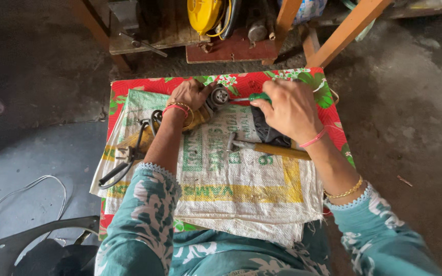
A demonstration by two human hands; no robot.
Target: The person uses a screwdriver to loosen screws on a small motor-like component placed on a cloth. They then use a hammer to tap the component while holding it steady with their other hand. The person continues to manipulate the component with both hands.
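Fingers (193,92) of the left hand (189,96) curl tight around the body of a small power tool (215,99) lying near the far edge of the worktop (129,89). Right hand (290,110) pinches a green-handled screwdriver (254,97), its tip apparently at the tool's round metal head, though the contact is too small to see. Just nearer, a hammer (267,147) lies flat on the white woven sack (241,189), beside a dark cloth (267,130). Black cable (129,158) trails off toward the worktop's left edge.
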